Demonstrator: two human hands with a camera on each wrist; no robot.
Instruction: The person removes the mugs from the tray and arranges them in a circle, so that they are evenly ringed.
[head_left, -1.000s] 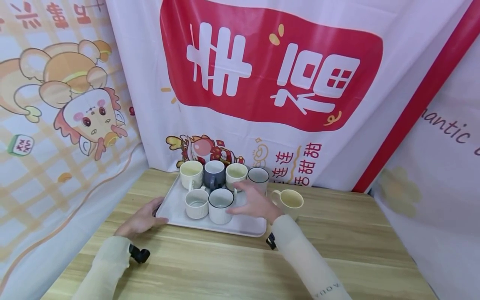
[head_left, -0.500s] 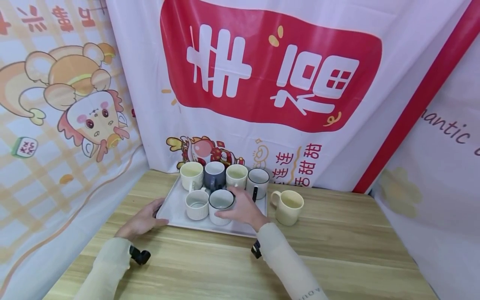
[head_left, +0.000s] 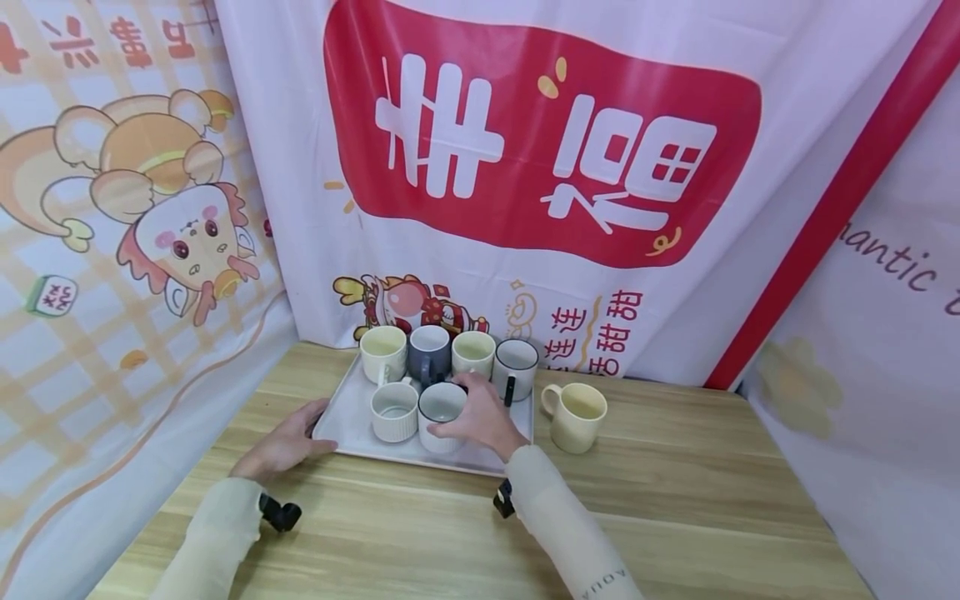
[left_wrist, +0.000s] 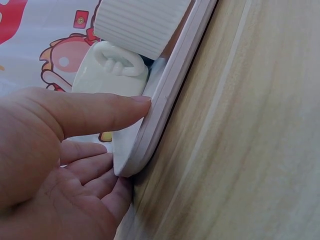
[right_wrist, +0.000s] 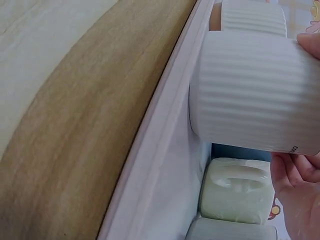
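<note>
While the left hand holds the near-left corner of the tray between spread thumb and fingers, a ribbed cup stands there beside the dark-rimmed mug, which the right hand grips, partly encircling it; rightward, a yellow mug stands on the bench.

A ribbed white mug stands on a tray.

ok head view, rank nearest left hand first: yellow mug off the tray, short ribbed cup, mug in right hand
1. short ribbed cup: on the tray, left
2. gripped mug: just right of that cup
3. yellow mug: right of the tray
</note>
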